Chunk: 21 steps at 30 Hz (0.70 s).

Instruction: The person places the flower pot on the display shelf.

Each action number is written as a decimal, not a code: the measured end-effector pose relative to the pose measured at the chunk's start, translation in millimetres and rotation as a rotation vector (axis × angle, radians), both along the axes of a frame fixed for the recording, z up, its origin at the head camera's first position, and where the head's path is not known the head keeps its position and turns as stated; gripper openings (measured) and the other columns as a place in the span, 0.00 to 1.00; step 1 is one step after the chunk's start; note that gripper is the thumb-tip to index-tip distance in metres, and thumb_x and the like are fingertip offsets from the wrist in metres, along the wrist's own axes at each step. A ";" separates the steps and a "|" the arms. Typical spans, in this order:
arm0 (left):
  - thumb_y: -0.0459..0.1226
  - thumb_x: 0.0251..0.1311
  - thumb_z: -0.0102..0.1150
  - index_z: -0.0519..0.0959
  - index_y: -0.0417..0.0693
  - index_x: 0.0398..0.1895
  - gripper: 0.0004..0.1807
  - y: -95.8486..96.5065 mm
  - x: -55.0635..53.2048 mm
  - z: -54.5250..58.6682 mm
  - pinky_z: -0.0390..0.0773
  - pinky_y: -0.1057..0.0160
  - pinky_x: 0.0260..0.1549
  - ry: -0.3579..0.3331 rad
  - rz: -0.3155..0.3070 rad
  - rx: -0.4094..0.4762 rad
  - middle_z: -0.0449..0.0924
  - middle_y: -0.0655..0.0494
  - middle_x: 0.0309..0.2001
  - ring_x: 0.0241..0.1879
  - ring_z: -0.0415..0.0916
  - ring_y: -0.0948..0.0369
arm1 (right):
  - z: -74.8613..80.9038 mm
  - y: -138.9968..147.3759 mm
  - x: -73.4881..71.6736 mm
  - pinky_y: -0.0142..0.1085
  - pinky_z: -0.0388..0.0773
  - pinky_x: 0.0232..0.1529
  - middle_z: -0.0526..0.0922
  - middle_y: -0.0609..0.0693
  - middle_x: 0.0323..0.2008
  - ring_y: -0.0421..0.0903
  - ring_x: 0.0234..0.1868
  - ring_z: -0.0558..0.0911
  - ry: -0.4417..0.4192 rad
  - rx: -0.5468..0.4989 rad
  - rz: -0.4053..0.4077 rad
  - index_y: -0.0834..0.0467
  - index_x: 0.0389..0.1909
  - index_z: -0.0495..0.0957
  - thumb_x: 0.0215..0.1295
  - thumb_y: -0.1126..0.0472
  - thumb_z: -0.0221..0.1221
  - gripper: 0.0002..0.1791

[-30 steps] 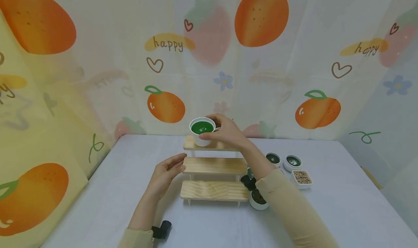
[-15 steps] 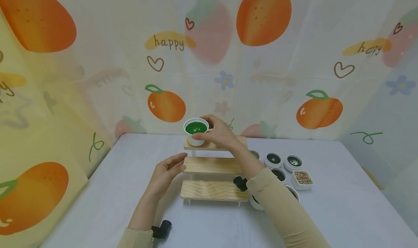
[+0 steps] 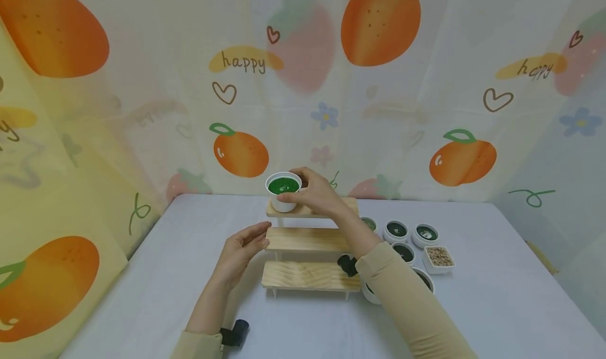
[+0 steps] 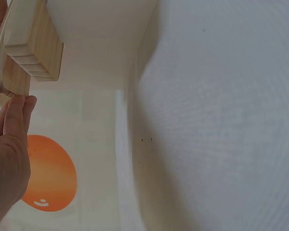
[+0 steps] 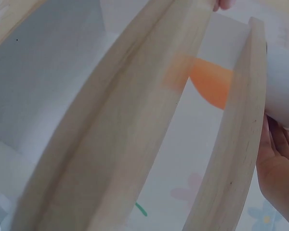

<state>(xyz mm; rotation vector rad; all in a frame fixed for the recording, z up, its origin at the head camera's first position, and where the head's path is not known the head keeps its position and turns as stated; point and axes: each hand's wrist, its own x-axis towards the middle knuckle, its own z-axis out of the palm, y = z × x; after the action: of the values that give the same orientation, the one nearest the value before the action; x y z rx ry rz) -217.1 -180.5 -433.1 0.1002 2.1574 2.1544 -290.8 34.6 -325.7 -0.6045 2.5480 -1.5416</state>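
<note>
Hold the cup (image 3: 278,203) level, right hand (image 3: 319,193) pinching it; base contact unclear; left hand (image 3: 242,250), fingers nearly straight against the rack (image 3: 303,239), should steady it.

Left hand (image 3: 242,249) sits lower, thumb opposite the fingers (image 4: 13,118) | right hand (image 3: 318,192) up ahead, thumb and fingers gripping | right forearm (image 3: 357,233) angles inward!

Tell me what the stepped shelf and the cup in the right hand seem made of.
Stepped shelf: pale wood with a smooth matte finish; grain shows on its boards. White cup: smooth, opaque, perhaps glazed ceramic or plastic; its even white wall leaves it open.
</note>
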 end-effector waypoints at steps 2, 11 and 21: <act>0.30 0.65 0.59 0.68 0.36 0.68 0.28 -0.4 -0.1 -0.1 0.77 0.77 0.56 0.002 -0.001 0.001 0.68 0.40 0.70 0.59 0.76 0.69 | 0.6 -0.3 0.2 0.44 0.75 0.61 0.79 0.48 0.57 0.48 0.57 0.77 -0.001 0.006 0.006 0.51 0.65 0.69 0.53 0.48 0.71 0.38; 0.30 0.65 0.58 0.67 0.36 0.69 0.28 -0.9 0.6 -0.5 0.77 0.77 0.56 0.007 -0.004 -0.002 0.68 0.40 0.70 0.62 0.75 0.65 | 0.1 -0.8 -0.3 0.45 0.76 0.63 0.79 0.49 0.58 0.49 0.59 0.77 0.002 0.028 0.014 0.52 0.67 0.68 0.54 0.47 0.70 0.40; 0.30 0.65 0.59 0.67 0.36 0.68 0.28 -0.3 1.7 0.6 0.77 0.76 0.57 0.010 0.001 -0.008 0.69 0.40 0.70 0.66 0.72 0.57 | 2.0 6.5 -1.0 0.48 0.73 0.68 0.75 0.52 0.64 0.51 0.64 0.75 -0.013 0.031 0.051 0.56 0.72 0.62 0.55 0.46 0.69 0.46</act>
<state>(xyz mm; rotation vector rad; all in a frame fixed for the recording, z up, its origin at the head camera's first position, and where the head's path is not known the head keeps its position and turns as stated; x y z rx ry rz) -215.4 -180.9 -432.5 0.1096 2.1717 2.1499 -291.8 41.1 -323.8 -0.6485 2.5221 -1.4816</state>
